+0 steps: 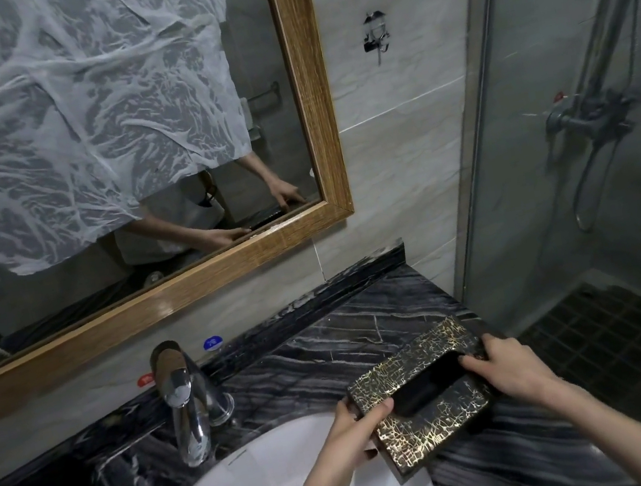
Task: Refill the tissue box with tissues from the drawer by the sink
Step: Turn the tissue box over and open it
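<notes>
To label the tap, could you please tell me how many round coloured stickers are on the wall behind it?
2: a red sticker left of the faucet and a blue sticker to its right. The faucet could hide another.

Wood-framed mirror point(307, 88) on a pale tiled wall point(404, 169), mostly veiled by a crinkled white sheet point(68, 115). Small hook point(375, 36) to its right. Below, dark veined marble surface point(347, 336) with white basin point(264, 477) and chrome tap point(183, 397). At right, glass shower screen point(537, 206); behind it a mixer point(586, 115) with hose, dark mosaic floor point(623, 340). Dim, greyish light.
</notes>
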